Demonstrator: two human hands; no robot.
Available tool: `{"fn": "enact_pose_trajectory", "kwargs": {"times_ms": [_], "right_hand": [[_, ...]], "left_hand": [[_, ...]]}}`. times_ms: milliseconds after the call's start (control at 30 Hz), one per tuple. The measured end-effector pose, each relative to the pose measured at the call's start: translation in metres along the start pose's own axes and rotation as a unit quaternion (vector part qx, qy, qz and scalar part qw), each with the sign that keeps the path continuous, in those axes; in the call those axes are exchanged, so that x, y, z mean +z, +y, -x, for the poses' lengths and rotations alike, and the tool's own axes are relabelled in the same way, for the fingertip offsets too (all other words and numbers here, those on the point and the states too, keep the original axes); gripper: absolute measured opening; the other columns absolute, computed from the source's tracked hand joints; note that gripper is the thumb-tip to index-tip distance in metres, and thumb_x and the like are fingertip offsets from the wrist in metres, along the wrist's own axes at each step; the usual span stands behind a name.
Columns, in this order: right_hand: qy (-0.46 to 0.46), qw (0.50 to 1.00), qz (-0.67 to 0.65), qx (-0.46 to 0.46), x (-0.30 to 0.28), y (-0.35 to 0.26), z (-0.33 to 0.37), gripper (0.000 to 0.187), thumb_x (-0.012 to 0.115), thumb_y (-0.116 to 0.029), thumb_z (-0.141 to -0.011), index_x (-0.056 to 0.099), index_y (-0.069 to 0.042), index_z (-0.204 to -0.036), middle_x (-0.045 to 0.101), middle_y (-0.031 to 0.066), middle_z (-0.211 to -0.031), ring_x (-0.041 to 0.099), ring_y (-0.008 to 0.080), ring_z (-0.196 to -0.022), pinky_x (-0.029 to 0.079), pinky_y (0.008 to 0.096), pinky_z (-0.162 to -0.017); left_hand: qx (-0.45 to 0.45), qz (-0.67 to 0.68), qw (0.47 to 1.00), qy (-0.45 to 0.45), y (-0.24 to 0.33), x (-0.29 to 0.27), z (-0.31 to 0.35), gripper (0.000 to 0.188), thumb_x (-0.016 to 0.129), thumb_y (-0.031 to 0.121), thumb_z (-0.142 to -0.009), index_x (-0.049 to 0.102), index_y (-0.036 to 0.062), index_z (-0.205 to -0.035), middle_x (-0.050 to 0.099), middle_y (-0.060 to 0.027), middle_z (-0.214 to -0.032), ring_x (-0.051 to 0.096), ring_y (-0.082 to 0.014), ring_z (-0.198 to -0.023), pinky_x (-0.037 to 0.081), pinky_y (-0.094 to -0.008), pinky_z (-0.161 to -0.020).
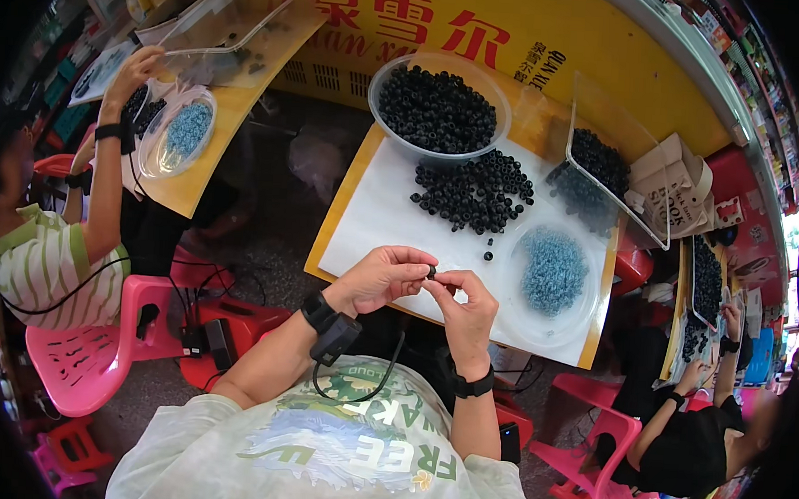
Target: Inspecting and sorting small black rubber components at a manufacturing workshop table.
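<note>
"What does the left hand (pixel 383 278) have?"
"A small black piece (pixel 431 272), pinched between thumb and fingertips, above the near edge of the tabletop (pixel 343 210)."
"And the right hand (pixel 470 307)?"
"Thumb and forefinger are pressed together right at that piece. I can't tell whether something tiny sits between them."
"Which containers stand here?"
"At the far side, a round clear bowl (pixel 503 113), heaped with black pieces. Just in front of it, a loose pile (pixel 475 192) of the same kind spreads over a white sheet (pixel 374 221), with a couple of strays nearer the hands."
"To the right?"
"A shallow round clear dish (pixel 553 330) carries a mound of tiny light-blue pieces (pixel 554 271). Beyond it, a clear rectangular bin (pixel 617 201) has more black pieces inside, beside a beige bag (pixel 672 187)."
"Anything at the left?"
"At a co-worker's table, another clear dish (pixel 156 160) has blue pieces too."
</note>
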State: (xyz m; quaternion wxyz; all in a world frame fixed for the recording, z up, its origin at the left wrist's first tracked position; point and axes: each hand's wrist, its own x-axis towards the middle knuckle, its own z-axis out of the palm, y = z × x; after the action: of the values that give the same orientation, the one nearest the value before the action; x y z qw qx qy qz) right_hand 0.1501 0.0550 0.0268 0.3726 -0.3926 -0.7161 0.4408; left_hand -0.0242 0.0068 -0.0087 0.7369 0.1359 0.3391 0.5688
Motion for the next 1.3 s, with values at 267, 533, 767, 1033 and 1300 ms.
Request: {"fn": "enact_pose_trajectory", "kwargs": {"times_ms": [267,533,767,1033,1300], "right_hand": [[-0.104,0.994,-0.008,-0.034,-0.013,0.003,0.0,0.027,0.078,-0.005,-0.076,0.072,-0.005,-0.103,0.072,0.0067,-0.096,0.064,0.02,-0.083,0.052,0.0318,-0.071],[-0.094,0.983,0.094,-0.128,-0.005,0.012,0.013,0.028,0.077,-0.008,-0.078,0.071,-0.005,-0.105,0.072,0.0096,-0.098,0.065,0.0261,-0.084,0.053,0.0352,-0.073],[-0.201,0.979,0.004,0.023,-0.034,-0.007,-0.014,0.023,0.073,-0.011,-0.085,0.072,-0.002,-0.106,0.072,0.0111,-0.1,0.068,0.0188,-0.088,0.053,0.0304,-0.077],[0.175,0.959,0.189,-0.118,-0.134,-0.026,-0.143,0.047,0.068,-0.005,-0.086,0.057,0.003,-0.131,0.071,0.0187,-0.109,0.069,0.0249,-0.093,0.053,0.0347,-0.084],[-0.008,0.892,0.427,-0.148,-0.056,0.049,-0.061,0.01,0.072,-0.009,-0.076,0.069,-0.006,-0.085,0.068,0.0083,-0.091,0.061,0.0288,-0.092,0.047,0.0412,-0.078]], "left_hand": [[-0.08,-0.034,0.994,-0.06,0.007,-0.004,0.0,0.05,0.073,0.008,-0.089,0.05,0.001,-0.133,0.067,-0.0014,-0.09,0.062,-0.0067,-0.079,0.051,-0.0207,-0.07],[-0.122,-0.041,0.99,-0.062,0.001,-0.016,0.004,0.047,0.073,0.01,-0.089,0.053,-0.0015,-0.13,0.069,-0.0067,-0.109,0.067,-0.0092,-0.089,0.055,-0.023,-0.079],[-0.107,0.016,0.992,-0.071,-0.016,-0.018,0.005,0.046,0.066,0.023,-0.097,0.051,0.0011,-0.134,0.066,-0.0123,-0.118,0.066,-0.0142,-0.1,0.056,-0.0266,-0.087],[-0.076,0.077,0.994,-0.023,-0.014,-0.009,0.009,0.044,0.056,0.025,-0.102,0.046,0.0008,-0.138,0.062,-0.018,-0.123,0.065,-0.0198,-0.104,0.056,-0.0314,-0.092],[-0.025,0.069,0.997,0.005,-0.011,-0.018,0.004,0.037,0.058,0.018,-0.101,0.051,-0.001,-0.132,0.064,-0.0148,-0.118,0.064,-0.0194,-0.104,0.056,-0.0304,-0.091]]}}
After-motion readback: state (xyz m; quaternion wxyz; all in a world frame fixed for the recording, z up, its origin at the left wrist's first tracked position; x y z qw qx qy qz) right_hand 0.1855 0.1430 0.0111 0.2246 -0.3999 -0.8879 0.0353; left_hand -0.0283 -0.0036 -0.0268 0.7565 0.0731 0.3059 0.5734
